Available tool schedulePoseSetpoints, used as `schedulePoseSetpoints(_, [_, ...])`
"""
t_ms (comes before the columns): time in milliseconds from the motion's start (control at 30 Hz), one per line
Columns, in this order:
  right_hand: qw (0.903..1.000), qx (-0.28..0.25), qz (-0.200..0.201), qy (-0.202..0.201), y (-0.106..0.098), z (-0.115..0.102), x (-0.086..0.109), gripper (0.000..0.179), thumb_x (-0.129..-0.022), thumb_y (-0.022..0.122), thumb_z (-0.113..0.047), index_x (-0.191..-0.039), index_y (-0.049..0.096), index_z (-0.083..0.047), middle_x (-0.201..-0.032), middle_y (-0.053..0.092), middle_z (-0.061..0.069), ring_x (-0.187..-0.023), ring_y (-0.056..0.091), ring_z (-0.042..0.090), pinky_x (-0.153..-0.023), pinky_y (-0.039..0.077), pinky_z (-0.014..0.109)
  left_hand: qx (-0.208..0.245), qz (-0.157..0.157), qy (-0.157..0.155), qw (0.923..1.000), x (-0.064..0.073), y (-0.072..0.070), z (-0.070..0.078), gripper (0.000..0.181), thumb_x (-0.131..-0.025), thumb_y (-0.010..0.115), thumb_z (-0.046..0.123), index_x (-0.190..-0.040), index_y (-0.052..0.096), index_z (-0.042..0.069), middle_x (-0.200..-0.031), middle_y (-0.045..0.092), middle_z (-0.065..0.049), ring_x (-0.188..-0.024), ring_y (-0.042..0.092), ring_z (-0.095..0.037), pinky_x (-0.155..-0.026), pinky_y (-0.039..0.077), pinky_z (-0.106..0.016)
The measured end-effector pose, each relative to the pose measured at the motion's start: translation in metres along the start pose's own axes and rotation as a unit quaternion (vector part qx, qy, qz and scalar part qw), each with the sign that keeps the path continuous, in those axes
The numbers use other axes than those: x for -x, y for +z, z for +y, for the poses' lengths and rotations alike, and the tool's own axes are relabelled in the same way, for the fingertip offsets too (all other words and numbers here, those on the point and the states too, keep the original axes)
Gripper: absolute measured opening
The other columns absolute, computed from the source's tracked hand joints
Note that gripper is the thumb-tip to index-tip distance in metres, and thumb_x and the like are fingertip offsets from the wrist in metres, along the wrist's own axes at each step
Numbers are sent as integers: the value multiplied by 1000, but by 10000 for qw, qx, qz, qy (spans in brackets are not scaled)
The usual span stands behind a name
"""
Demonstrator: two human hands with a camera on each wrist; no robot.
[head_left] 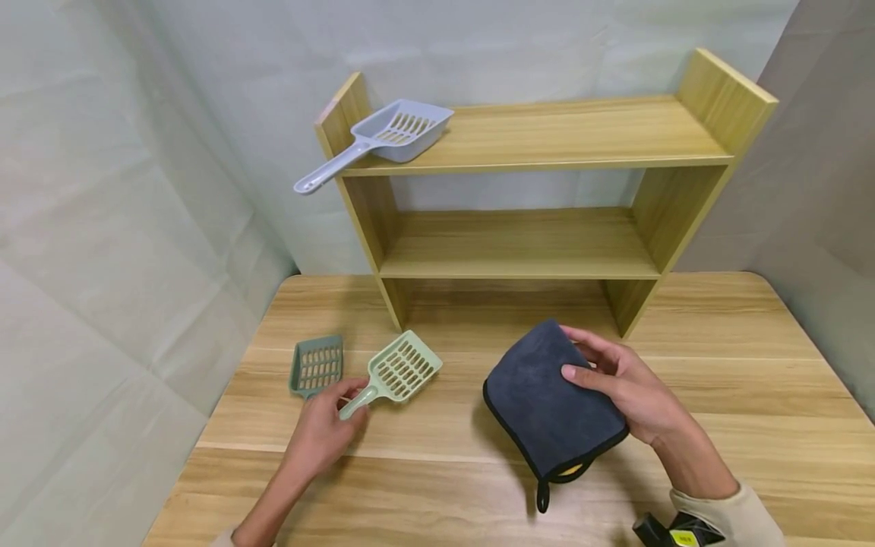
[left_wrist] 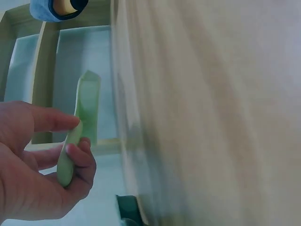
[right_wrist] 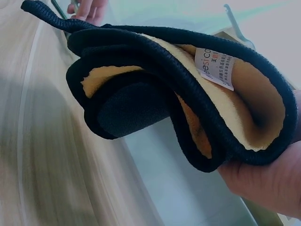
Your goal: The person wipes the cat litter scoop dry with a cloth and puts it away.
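My left hand (head_left: 326, 425) grips the handle of a light green litter scoop (head_left: 405, 368), held above the table with its slotted pan toward the shelf. In the left wrist view the thumb and fingers curl round that handle. My right hand (head_left: 632, 384) holds a folded dark grey cloth (head_left: 550, 403) by its right side, thumb on top. The right wrist view shows the cloth's black edging, yellow inner side and a white label (right_wrist: 215, 67). A dark green litter scoop (head_left: 317, 365) lies on the table beside the left hand, its handle mostly hidden.
A wooden shelf unit (head_left: 519, 262) stands at the back of the wooden table (head_left: 738, 425). On its top board, at the left, sits a grey-blue litter scoop (head_left: 403, 129), its handle sticking out past the side. Pale sheeting (head_left: 123, 228) hangs around the table.
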State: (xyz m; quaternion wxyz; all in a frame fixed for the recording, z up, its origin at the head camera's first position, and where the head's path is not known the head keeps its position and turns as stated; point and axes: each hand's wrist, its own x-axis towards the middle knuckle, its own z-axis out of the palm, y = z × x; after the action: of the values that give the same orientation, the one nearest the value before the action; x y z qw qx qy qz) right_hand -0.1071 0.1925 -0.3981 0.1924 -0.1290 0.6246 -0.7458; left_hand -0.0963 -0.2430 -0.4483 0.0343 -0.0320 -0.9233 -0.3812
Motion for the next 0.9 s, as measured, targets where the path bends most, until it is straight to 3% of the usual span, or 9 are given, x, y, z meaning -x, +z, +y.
schedulePoseSetpoints(167, [10000, -26, -17, 9, 1, -1, -1, 55, -108, 59, -2, -159, 50, -21, -132, 70, -1, -101, 79, 23, -80, 66, 38, -459, 247, 221, 9984, -4, 0, 13, 33, -88, 86, 5, -120, 79, 4, -99, 77, -8, -87, 69, -17, -75, 53, -28])
schedulePoseSetpoints(400, [10000, -19, -54, 74, 3, -2, -3, 52, -109, 59, -3, -157, 51, -19, -132, 71, 0, -102, 80, 24, -81, 66, 39, -906, 559, 999, 9893, -13, 4, 30, 30, -81, 95, 14, -108, 82, 8, -95, 78, -5, -82, 68, -14, -70, 52, -30])
schedulePoseSetpoints(667, [9998, 33, 50, 180, 8, -4, -5, 45, -107, 62, -6, -150, 59, -20, -127, 73, 0, -98, 80, 22, -78, 66, 38, -1028, 537, 1387, 9835, -24, 15, 51, 30, -78, 97, 12, -104, 83, 10, -93, 76, -2, -79, 65, -11, -68, 50, -29])
schedulePoseSetpoints(900, [9995, 105, -85, 270, 11, -4, -8, 42, -107, 62, -6, -146, 63, -22, -124, 75, -1, -97, 80, 20, -78, 66, 36, -988, 266, 1725, 9797, -35, 25, 69, 27, -78, 96, 12, -103, 83, 13, -93, 76, -1, -78, 62, -11, -69, 49, -28])
